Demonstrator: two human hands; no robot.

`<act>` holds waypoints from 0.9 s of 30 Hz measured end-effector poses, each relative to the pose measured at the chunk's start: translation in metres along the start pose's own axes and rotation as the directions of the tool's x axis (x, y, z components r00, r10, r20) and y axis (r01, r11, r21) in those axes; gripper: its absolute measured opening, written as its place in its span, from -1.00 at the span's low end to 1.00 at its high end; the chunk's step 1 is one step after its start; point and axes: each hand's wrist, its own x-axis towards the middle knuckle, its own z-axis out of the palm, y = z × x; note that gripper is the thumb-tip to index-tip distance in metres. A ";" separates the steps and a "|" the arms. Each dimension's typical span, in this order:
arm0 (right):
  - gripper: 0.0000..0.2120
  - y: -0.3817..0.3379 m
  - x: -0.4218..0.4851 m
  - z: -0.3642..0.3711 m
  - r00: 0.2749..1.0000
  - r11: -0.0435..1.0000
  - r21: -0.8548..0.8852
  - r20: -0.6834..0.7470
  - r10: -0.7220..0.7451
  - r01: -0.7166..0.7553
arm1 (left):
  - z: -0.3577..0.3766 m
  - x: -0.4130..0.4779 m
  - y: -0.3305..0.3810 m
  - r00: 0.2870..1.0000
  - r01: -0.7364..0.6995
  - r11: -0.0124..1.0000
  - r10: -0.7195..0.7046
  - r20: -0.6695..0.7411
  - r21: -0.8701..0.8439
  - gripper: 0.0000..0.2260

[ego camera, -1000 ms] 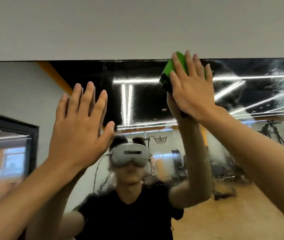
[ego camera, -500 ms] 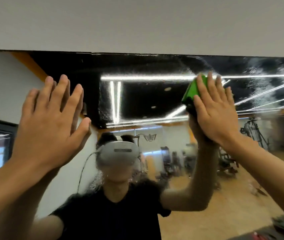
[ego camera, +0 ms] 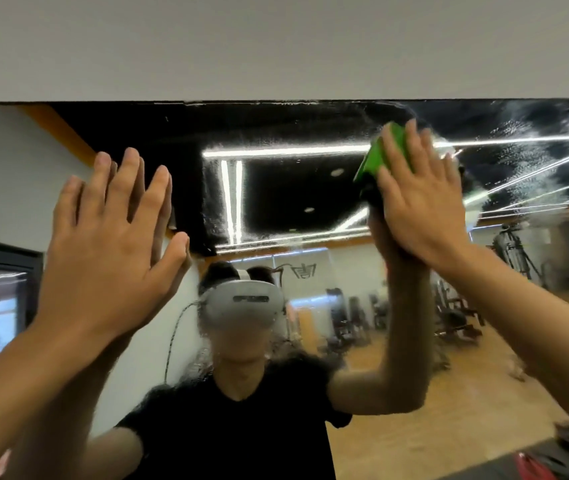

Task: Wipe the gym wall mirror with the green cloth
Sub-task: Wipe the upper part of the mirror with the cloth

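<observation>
While the person stands close up to the mirror (ego camera: 276, 188), both arms are raised high against the glass. The right hand (ego camera: 421, 199) lies flat with its fingers straight and together, pressing the green cloth (ego camera: 375, 157) onto the mirror; nothing is curled round the cloth, it is simply pinned under the fingers and palm. The cloth sits high on the right half of the glass, its upper end just below the mirror's top edge, where the pale wall (ego camera: 276, 46) begins. It looks folded into a thick pad. Only a green strip shows past the forefinger side of the hand, and that strip runs steeply upward, its lower end further left and its upper end leaning right toward the fingertips. How far it reaches under the palm I cannot tell.

The left hand (ego camera: 110, 244) holds nothing: fingers straight and a little spread, thumb out to the right, palm laid toward the glass with its reflection meeting it finger to finger.

To the right of the cloth the glass carries smeared wet streaks (ego camera: 536, 143). In the reflection a white headset (ego camera: 243, 301) and a black shirt (ego camera: 241, 427) face me, with light strips (ego camera: 283, 152) overhead and gym machines (ego camera: 456, 306) on a wooden floor behind.
</observation>
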 end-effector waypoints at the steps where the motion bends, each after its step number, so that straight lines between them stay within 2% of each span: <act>1: -0.41 -0.011 0.019 0.000 0.991 0.991 0.041 -0.030 0.127 -0.125 | 0.001 0.000 -0.001 1.000 -0.010 1.000 0.010 -0.007 -0.007 -0.29; 2: -0.41 -0.031 0.037 0.001 0.979 0.978 0.070 -0.053 0.198 -0.195 | -0.003 -0.001 0.000 1.000 -0.006 1.000 0.006 -0.022 -0.009 -0.29; 4: -0.42 -0.084 0.056 0.008 0.985 0.986 0.068 -0.072 0.155 -0.150 | -0.005 0.000 0.000 0.999 -0.012 1.000 0.011 -0.038 -0.022 -0.30; 6: -0.42 -0.141 0.052 0.015 0.996 0.997 0.040 -0.057 -0.061 0.064 | -0.005 0.000 -0.002 1.000 -0.004 0.999 0.004 -0.023 -0.034 -0.30; 8: -0.43 -0.174 0.030 0.021 0.946 0.946 0.008 -0.001 -0.326 0.326 | -0.007 -0.001 -0.002 1.000 -0.019 0.999 0.018 -0.020 -0.044 -0.31; 10: -0.44 -0.162 0.019 0.018 0.858 0.859 0.014 0.043 -0.512 0.512 | -0.016 0.000 0.004 0.999 -0.031 0.998 0.030 -0.027 -0.045 -0.33; 11: -0.43 -0.140 0.023 0.018 0.847 0.848 0.002 0.046 -0.529 0.529 | -0.022 -0.001 0.008 0.999 -0.017 0.999 0.016 -0.031 -0.027 -0.34; 13: -0.37 -0.086 0.039 0.017 0.926 0.923 -0.075 0.023 -0.377 0.378 | -0.036 -0.002 0.018 0.999 0.032 0.999 -0.032 -0.029 0.027 -0.33; 15: -0.34 -0.037 0.057 0.010 0.998 0.994 -0.089 -0.019 -0.059 0.058 | -0.045 -0.001 0.026 0.999 0.044 0.998 -0.043 -0.016 0.040 -0.32; 16: -0.38 -0.028 0.063 0.006 0.996 0.996 -0.035 -0.030 0.085 -0.086 | -0.045 -0.001 0.026 0.999 0.043 0.998 -0.043 -0.012 0.038 -0.32; 17: -0.41 -0.032 0.065 0.004 0.984 0.985 0.020 -0.045 0.171 -0.170 | -0.046 -0.001 0.026 0.999 0.043 0.998 -0.042 -0.009 0.038 -0.32; 18: -0.42 -0.049 0.065 0.004 0.982 0.982 0.046 -0.053 0.184 -0.181 | -0.047 -0.001 0.026 0.999 0.042 0.998 -0.042 -0.006 0.039 -0.32; 19: -0.42 -0.074 0.062 0.005 0.989 0.990 0.046 -0.059 0.133 -0.130 | -0.047 -0.002 0.025 0.999 0.038 0.998 -0.037 -0.009 0.047 -0.32; 21: -0.43 -0.128 0.053 0.011 0.996 0.997 0.029 -0.053 -0.073 0.075 | -0.046 -0.004 0.023 0.999 0.034 0.998 -0.034 -0.011 0.052 -0.32; 23: -0.43 -0.169 0.040 0.015 0.962 0.962 0.013 0.000 -0.273 0.273 | -0.046 -0.003 0.021 0.999 0.041 0.998 -0.041 -0.010 0.036 -0.32; 25: -0.43 -0.178 0.020 0.017 0.905 0.906 0.009 0.047 -0.422 0.422 | -0.047 -0.002 0.020 0.999 0.041 0.999 -0.040 -0.017 0.021 -0.31; 27: -0.42 -0.156 -0.003 0.018 0.867 0.868 0.006 0.049 -0.496 0.497 | -0.047 -0.002 0.021 0.999 0.038 0.999 -0.037 -0.018 0.021 -0.32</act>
